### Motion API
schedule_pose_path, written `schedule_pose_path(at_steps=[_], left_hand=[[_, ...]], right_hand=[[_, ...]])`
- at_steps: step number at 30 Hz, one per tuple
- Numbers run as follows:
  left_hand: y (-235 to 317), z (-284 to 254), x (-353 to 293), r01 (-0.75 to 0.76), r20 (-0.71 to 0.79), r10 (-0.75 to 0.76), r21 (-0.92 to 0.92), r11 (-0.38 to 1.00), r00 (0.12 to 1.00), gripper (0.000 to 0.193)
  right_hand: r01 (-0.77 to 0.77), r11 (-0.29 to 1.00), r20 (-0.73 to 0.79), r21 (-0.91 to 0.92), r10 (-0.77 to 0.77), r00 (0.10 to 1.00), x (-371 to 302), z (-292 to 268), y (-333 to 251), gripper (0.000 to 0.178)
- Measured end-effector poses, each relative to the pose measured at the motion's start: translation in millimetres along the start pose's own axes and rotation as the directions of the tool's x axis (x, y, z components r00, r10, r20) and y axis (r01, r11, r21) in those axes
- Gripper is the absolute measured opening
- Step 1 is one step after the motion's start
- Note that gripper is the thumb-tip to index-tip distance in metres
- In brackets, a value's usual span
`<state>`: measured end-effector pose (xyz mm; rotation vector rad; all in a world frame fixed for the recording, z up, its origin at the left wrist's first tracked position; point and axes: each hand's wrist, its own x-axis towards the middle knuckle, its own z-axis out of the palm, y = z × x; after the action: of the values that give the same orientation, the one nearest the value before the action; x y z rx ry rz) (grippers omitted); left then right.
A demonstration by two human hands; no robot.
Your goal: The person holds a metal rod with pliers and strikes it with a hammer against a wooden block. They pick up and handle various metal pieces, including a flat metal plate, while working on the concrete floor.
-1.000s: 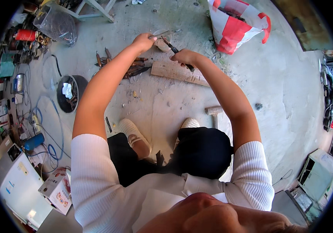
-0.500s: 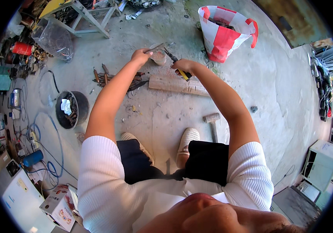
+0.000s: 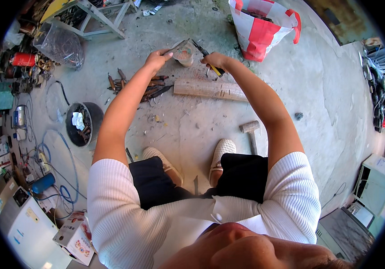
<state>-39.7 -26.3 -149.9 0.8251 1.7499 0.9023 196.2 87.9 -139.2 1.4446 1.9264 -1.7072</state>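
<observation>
Left hand (image 3: pixel 157 61) pinching thin metal piece (image 3: pixel 178 46) over clear cup (image 3: pixel 185 63) of reddish bits (image 3: pixel 183 54) on floor (image 3: pixel 188 132). Right hand (image 3: pixel 215 60) wrapped around black-and-yellow pliers-like tool (image 3: pixel 198 47), tip close to metal piece; whether touching, can't make out from here. Wooden block (image 3: pixel 208 89) between cup and hammer (image 3: pixel 250 127).

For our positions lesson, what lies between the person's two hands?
The head view shows a clear container, a slim grey piece and the front of a black tool.
</observation>
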Motion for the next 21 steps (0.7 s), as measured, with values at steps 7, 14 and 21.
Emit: schedule_pose_path(at_steps=[7, 14, 21], left_hand=[[12.1, 6.1, -10.9, -0.031, 0.059, 0.029, 0.031, 0.999, 0.998, 0.044], [5.8, 1.5, -7.8, -0.073, 0.073, 0.07, 0.036, 0.997, 0.995, 0.045], [10.7, 0.3, -8.2, -0.049, 0.123, 0.035, 0.118, 0.992, 0.992, 0.045]], right_hand=[[0.011, 1.0, 0.006, 0.028, -0.011, 1.0, -8.9, 5.0, -13.6, 0.032], [0.004, 0.999, 0.008, 0.054, -0.004, 1.0, -14.0, 8.4, -17.5, 0.032], [0.045, 0.994, -0.078, -0.098, -0.052, 0.996, -18.3, 10.9, -21.3, 0.037]])
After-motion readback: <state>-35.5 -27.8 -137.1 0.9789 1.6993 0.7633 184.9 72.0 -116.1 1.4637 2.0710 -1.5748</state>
